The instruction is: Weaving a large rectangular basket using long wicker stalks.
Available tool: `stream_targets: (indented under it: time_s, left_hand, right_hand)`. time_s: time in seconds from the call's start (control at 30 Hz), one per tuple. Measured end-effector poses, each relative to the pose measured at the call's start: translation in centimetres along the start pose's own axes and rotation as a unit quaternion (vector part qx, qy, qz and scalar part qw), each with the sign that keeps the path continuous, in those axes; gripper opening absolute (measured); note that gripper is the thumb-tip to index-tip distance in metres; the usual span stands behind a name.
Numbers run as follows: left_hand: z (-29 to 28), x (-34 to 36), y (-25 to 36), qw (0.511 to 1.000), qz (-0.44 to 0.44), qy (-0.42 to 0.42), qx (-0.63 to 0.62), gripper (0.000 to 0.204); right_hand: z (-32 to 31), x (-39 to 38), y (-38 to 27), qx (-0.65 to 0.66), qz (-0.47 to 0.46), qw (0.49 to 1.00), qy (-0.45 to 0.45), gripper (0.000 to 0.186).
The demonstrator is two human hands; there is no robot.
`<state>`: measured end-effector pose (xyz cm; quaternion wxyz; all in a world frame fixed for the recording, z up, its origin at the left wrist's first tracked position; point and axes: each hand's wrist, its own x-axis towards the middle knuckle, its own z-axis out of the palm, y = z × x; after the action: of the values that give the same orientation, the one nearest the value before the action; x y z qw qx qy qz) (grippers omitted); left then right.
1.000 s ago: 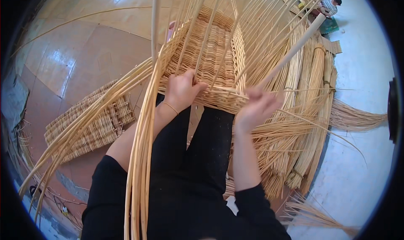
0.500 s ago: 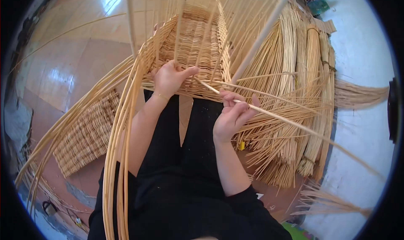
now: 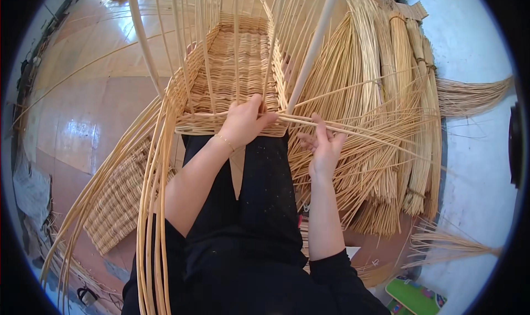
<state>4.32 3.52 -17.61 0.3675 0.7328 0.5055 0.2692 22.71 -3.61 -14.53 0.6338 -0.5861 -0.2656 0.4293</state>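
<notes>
Gripping the near rim of the woven basket (image 3: pixel 223 66) close to its near right corner, the left hand (image 3: pixel 247 120) has its fingers closed there beside the foot of one of the upright stakes (image 3: pixel 236 50). A thin bracelet (image 3: pixel 226 143) circles that wrist. The basket, a long rectangle with low walls, lies with its near edge just above the person's dark trousers (image 3: pixel 268 188). At its near right corner pale strands (image 3: pixel 298 119) run out to the right, past the right hand (image 3: pixel 326 149), whose fingers are bent and partly spread against them (whether they pinch a strand, I cannot tell). A thick rod stands at each near corner, the left rod (image 3: pixel 142 33) and the right rod (image 3: pixel 313 44) leaning outward. From the near left corner a group of long canes (image 3: pixel 165 122) trails down, some crossing in front of the left upper arm. On the floor (image 3: pixel 72 149), a second woven piece (image 3: pixel 118 204) lies to the left, and tied reed bundles (image 3: pixel 403 66) lie to the right.
</notes>
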Motion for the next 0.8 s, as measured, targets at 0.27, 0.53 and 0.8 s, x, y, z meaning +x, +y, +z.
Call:
stream_targets:
  time_s: [0.27,0.53,0.8]
  left_hand:
    - [1.3,-0.8,0.2,0.988,0.020,0.153,0.032,0.033]
    - [1.7,-0.3,0.0,0.983,-0.012,0.175,0.045,0.034]
    - [-0.4,0.8,1.9,0.996,-0.009,0.087,0.018,0.044]
  right_hand:
    - [3.2,3.9,-3.7,-0.341,-0.331,0.858,-0.196,0.036]
    - [7.2,5.8,-4.6,-0.512,-0.506,0.692,-0.066,0.075]
    - [0.7,5.9,-1.2,-0.644,-0.372,0.592,-0.310,0.035]
